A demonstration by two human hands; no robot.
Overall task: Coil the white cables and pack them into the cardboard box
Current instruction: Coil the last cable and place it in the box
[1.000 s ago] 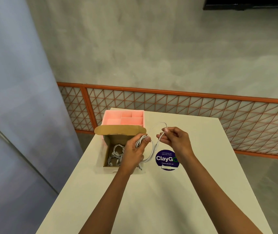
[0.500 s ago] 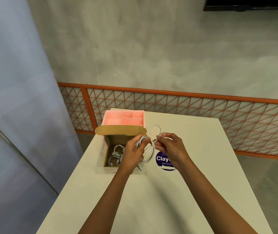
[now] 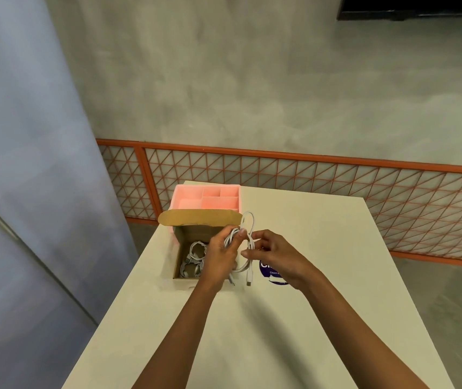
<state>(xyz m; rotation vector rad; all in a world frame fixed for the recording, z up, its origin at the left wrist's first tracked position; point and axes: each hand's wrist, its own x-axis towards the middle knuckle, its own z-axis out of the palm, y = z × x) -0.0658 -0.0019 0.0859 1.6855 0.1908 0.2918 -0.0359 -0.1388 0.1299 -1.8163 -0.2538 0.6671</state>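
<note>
My left hand (image 3: 220, 255) grips a bundle of loops of a white cable (image 3: 248, 241) just right of the open cardboard box (image 3: 178, 249). A loop of the cable rises above my thumb, and a plug end dangles near the table. My right hand (image 3: 276, 255) pinches the same cable close beside the left hand. Inside the box lie several coiled white cables (image 3: 193, 258). The box's brown lid flap (image 3: 199, 217) stands open at the back.
A pink compartment tray (image 3: 207, 197) stands right behind the box. A round dark blue sticker (image 3: 270, 272) lies on the white table (image 3: 294, 318), partly under my right hand. An orange lattice rail runs behind the table, whose left edge is close to the box.
My right hand has moved in toward the left hand, bringing the cable's free end around the bundle. A loop now stands above the left thumb and a plug hangs down.
</note>
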